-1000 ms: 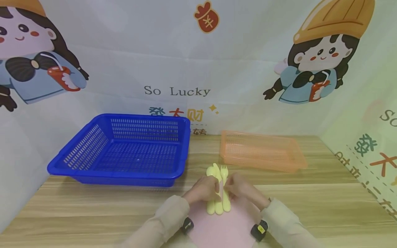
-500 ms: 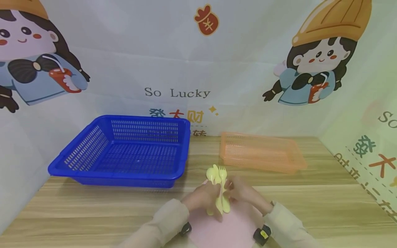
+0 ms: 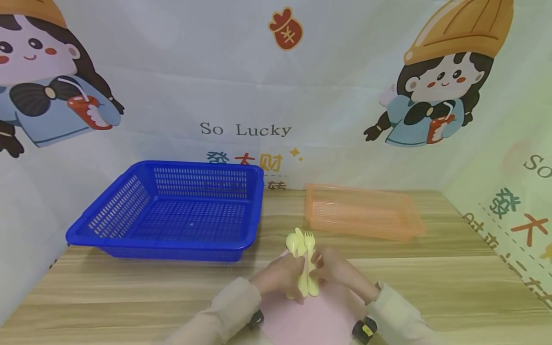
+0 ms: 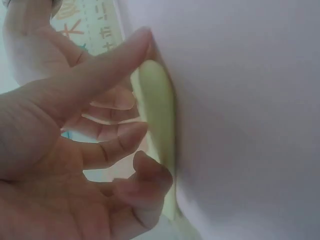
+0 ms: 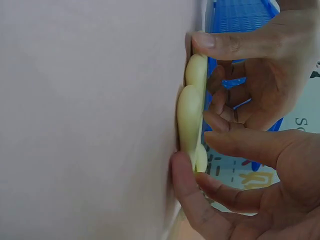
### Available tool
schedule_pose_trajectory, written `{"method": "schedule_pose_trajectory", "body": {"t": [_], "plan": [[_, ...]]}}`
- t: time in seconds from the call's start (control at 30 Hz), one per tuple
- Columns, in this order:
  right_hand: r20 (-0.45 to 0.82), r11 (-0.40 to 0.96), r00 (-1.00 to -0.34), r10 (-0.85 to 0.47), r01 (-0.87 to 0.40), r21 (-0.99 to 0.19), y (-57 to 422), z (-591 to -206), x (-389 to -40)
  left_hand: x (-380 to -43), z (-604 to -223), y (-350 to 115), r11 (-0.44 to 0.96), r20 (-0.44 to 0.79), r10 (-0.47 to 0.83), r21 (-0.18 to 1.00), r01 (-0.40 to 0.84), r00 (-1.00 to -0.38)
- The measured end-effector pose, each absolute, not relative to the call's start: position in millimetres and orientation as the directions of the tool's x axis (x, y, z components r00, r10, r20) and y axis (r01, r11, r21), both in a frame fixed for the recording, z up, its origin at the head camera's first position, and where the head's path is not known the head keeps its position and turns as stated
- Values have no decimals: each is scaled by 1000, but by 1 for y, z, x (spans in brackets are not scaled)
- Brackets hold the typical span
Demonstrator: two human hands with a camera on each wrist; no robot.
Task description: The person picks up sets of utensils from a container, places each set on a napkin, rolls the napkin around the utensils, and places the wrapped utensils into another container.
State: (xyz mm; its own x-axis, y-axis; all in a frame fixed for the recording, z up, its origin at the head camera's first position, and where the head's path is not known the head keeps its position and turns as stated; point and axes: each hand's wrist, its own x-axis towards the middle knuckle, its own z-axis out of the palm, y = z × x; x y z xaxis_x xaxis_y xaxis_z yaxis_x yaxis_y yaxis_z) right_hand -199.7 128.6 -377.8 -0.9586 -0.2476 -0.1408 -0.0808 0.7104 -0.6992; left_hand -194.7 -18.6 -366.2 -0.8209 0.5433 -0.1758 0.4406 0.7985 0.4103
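Note:
A pale yellow spoon (image 3: pixel 293 241), knife (image 3: pixel 299 233) and fork (image 3: pixel 309 238) lie side by side on a pink sheet (image 3: pixel 310 318). My left hand (image 3: pixel 280 274) is over the spoon, hiding much of its handle; in the left wrist view, its thumb reaches across near a handle's end (image 4: pixel 157 92) while its bent fingertips touch the side. On the opposite side, my right hand (image 3: pixel 334 270) pinches the fork handle (image 5: pixel 189 112) between thumb and fingers in the right wrist view. The utensils' heads point away from me.
A blue perforated basket (image 3: pixel 164 245) stands at the back left of the wooden table (image 3: pixel 151 297). A shallow orange basket (image 3: pixel 364 211) is at the back right. A printed cloth (image 3: pixel 327 105) hangs behind and along the sides.
My left hand has shifted its thumb down toward the handle ends, covering more of the spoon. The fork has moved slightly left against the knife; the right hand stays beside it.

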Motion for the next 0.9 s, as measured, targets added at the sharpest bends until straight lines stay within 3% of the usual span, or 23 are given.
{"method": "schedule_pose_trajectory", "body": {"t": [0.1, 0.2, 0.33, 0.4, 0.47, 0.6, 0.7, 0.9], "plan": [[-71, 745, -953, -295, -183, -642, 134, -375, -192, -193, -364, -27, 776, -151, 552, 453, 439, -820], [55, 773, -897, -438, -407, -487, 144, -371, -180, -188, -359, -40, 763, -133, 573, 446, 468, -809], [196, 670, -686, -701, -727, -150, 159, -371, -160, -173, -354, -61, 718, -89, 674, 311, 622, -734], [224, 604, -593, -773, -797, -28, 166, -372, -149, -162, -353, -71, 685, -69, 721, 221, 694, -690], [224, 563, -542, -810, -826, 36, 171, -375, -137, -149, -355, -80, 665, -68, 746, 142, 734, -663], [33, 645, -644, -764, -764, 1, 177, -379, -114, -128, -367, -90, 632, -91, 770, -33, 774, -632], [-85, 688, -691, -718, -723, 62, 178, -385, -105, -121, -378, -92, 598, -109, 783, -137, 789, -612], [45, 629, -643, -765, -730, 268, 175, -397, -103, -118, -388, -89, 556, -65, 817, -173, 813, -573]]}}
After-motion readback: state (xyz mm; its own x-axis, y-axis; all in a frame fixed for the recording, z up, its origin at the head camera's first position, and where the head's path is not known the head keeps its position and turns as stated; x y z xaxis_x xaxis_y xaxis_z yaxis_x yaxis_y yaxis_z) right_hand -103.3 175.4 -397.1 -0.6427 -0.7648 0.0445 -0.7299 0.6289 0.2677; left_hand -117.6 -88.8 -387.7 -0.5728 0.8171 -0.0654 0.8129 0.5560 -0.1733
